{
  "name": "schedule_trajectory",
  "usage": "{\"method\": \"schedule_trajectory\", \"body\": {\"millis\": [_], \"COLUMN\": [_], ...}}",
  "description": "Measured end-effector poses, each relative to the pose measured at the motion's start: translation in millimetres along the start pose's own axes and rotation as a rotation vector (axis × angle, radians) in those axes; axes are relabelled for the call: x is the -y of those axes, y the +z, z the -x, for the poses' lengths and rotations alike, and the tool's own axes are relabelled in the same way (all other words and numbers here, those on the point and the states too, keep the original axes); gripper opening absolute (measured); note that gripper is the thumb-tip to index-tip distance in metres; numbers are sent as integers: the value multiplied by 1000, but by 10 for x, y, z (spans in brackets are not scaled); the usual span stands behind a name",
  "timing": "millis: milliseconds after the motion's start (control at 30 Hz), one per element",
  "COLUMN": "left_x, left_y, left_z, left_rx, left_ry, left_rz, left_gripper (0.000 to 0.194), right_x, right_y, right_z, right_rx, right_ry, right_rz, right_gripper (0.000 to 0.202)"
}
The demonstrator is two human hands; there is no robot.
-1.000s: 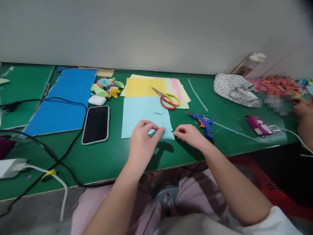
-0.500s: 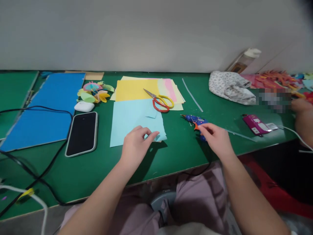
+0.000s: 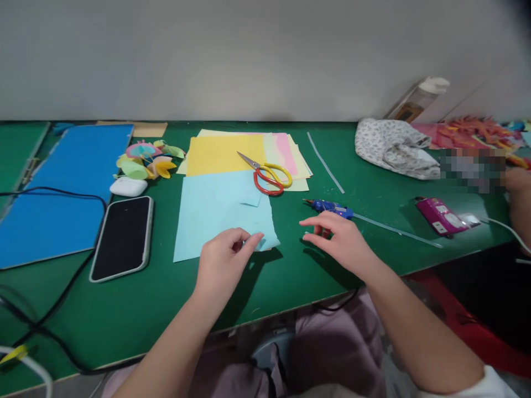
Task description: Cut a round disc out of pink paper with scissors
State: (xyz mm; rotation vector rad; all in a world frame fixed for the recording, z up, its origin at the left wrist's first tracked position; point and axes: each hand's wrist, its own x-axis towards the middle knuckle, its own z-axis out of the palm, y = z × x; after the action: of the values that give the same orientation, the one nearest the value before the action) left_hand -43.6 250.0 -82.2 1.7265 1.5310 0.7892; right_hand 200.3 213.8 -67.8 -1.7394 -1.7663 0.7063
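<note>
My left hand (image 3: 226, 260) is above the near edge of a light blue paper sheet (image 3: 211, 213), thumb and finger pinched together. What lies between those fingertips is too small to make out. My right hand (image 3: 338, 240) hovers over the green table with thumb and fingers apart, holding nothing. Just behind it lies a blue glue gun (image 3: 327, 207), its nozzle pointing left and a clear glue stick (image 3: 394, 229) running out of its back. Scissors (image 3: 271, 178) with one red and one yellow handle rest across the blue and yellow paper (image 3: 224, 155).
On the left are a phone (image 3: 122, 237), a white earbud case (image 3: 128, 187), paper petals (image 3: 145, 160), a blue board (image 3: 70, 188) and black cables (image 3: 70, 298). Rightward are a loose glue stick (image 3: 326, 163), patterned cloth (image 3: 392, 149), a bottle (image 3: 418, 99), a purple device (image 3: 442, 215) and another person's hand (image 3: 518, 188).
My right hand has let go of the glue gun and moved left and nearer me, its fingers spreading. The left hand stays pinched near the paper. The view has shifted slightly.
</note>
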Motion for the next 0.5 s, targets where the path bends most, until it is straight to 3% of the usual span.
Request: {"method": "schedule_trajectory", "body": {"millis": [100,133,233,333,467,500], "left_x": [-55,-70,-115,-167,-242,-257], "left_y": [10,13,22,40,67,69], "left_z": [-5,-2,12,21,1,-7], "left_rx": [-17,-25,-64,-119,-179,-192], "left_ry": [-11,-18,-43,-64,-85,-86], "left_rz": [22,33,71,105,158,170], "left_gripper": [39,39,39,39,37,37], "right_x": [-45,-49,-34,-14,-7,-3], "right_y": [24,30,65,152,279,294], "right_z": [-64,-82,-121,-136,-143,-150], "right_rx": [116,132,107,83,164,170], "right_ry": [-49,-55,-56,-61,120,186], "right_rz": [28,30,11,-52,-287,-361], "right_gripper": [61,62,17,44,19,29]}}
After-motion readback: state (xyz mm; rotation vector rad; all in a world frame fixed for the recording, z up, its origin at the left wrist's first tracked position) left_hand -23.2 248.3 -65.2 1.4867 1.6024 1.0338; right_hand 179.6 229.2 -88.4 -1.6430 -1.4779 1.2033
